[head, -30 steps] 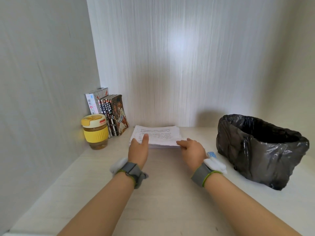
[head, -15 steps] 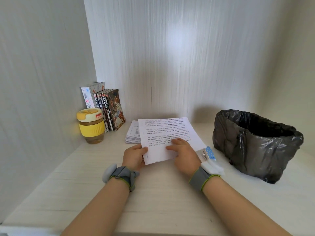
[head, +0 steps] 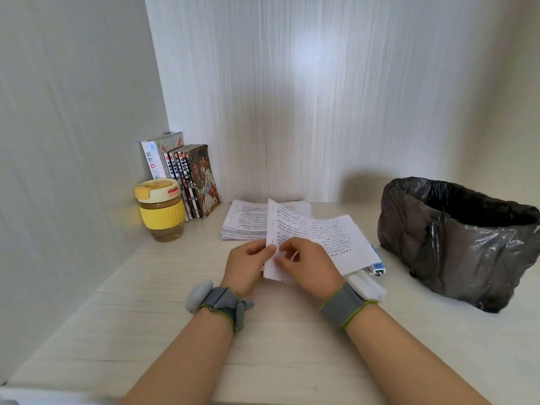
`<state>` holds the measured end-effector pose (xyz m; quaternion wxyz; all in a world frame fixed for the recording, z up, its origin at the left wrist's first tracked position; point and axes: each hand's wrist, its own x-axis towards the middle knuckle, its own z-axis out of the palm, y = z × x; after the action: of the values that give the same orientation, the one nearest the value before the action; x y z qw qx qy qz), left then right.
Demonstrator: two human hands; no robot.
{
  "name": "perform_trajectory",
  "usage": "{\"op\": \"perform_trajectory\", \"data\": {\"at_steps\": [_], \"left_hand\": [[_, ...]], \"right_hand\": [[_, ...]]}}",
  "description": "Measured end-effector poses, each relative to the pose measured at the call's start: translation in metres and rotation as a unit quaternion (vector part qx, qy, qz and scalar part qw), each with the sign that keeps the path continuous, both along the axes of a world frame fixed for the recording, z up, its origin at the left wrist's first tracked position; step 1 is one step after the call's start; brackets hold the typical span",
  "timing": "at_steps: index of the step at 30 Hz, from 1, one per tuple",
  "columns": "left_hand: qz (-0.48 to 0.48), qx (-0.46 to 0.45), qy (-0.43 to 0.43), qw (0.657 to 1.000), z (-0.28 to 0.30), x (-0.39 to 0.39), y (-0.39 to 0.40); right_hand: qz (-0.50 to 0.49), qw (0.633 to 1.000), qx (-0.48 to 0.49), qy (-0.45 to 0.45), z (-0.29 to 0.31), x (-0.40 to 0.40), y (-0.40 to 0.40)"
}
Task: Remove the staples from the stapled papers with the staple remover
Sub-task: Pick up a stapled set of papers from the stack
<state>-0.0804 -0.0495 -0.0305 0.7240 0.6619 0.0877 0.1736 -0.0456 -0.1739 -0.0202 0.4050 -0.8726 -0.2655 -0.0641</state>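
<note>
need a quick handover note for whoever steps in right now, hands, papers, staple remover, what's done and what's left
Left hand: pinches the near left edge of the stapled set.
Right hand: holds the same set near that corner.
The set is lifted off the desk, in front of the paper stack.
Staple remover: on the desk, partly under the set's right side, untouched.
Done: one set taken up.
Left: pick up the remover and pull the staples. Whether any are already out cannot be told.

Head camera looks forward and down, close over the desk (head: 277, 346).
</note>
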Motion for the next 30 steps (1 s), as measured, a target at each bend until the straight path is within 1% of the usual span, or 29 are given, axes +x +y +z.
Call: {"op": "perform_trajectory", "data": {"at_steps": [4, 6, 9, 11, 13, 15, 16, 18, 20, 22, 24, 26, 28, 30], "left_hand": [[-0.053, 0.011, 0.008, 0.999, -0.001, -0.001, -0.006], [-0.073, 0.026, 0.016, 0.997, 0.0, -0.002, -0.006], [-0.089, 0.039, 0.004, 0.995, 0.0, -0.003, -0.007], [-0.081, 0.032, -0.014, 0.996, 0.0, -0.002, -0.007], [-0.044, 0.011, -0.023, 0.999, 0.002, -0.003, -0.006], [0.001, -0.01, -0.012, 1.0, 0.004, -0.003, -0.003], [0.004, -0.01, 0.001, 1.0, 0.005, -0.003, -0.002], [-0.04, 0.01, 0.033, 0.999, 0.005, -0.005, -0.004], [-0.101, 0.051, 0.063, 0.992, 0.003, -0.007, -0.007], [-0.144, 0.07, 0.07, 0.985, 0.003, -0.009, -0.009], [-0.154, 0.046, 0.041, 0.986, 0.003, -0.007, -0.01], [-0.128, 0.003, -0.002, 0.992, 0.002, -0.005, -0.01], [-0.085, -0.034, -0.019, 0.996, 0.0, -0.003, -0.01], [-0.059, -0.038, -0.004, 0.998, -0.003, -0.001, -0.009]], "right_hand": [[0.001, 0.995, 0.084, 0.062, 0.002, -0.002, 0.0], [-0.006, 0.985, 0.135, 0.108, 0.006, -0.002, -0.001], [-0.02, 0.964, 0.201, 0.17, 0.008, 0.0, -0.004], [-0.026, 0.953, 0.236, 0.187, 0.011, 0.003, -0.007], [-0.005, 0.933, 0.292, 0.208, 0.013, 0.004, -0.011], [0.026, 0.914, 0.347, 0.209, 0.017, 0.005, -0.013], [0.036, 0.907, 0.368, 0.202, 0.018, 0.005, -0.014], [0.049, 0.893, 0.405, 0.189, 0.021, 0.006, -0.015], [0.067, 0.875, 0.44, 0.192, 0.023, 0.006, -0.016], [0.089, 0.855, 0.468, 0.205, 0.024, 0.005, -0.017], [0.109, 0.839, 0.482, 0.228, 0.025, 0.005, -0.019], [0.11, 0.838, 0.471, 0.251, 0.024, 0.005, -0.02], [0.077, 0.855, 0.434, 0.273, 0.02, 0.006, -0.021], [0.026, 0.879, 0.375, 0.293, 0.016, 0.008, -0.02]]}}
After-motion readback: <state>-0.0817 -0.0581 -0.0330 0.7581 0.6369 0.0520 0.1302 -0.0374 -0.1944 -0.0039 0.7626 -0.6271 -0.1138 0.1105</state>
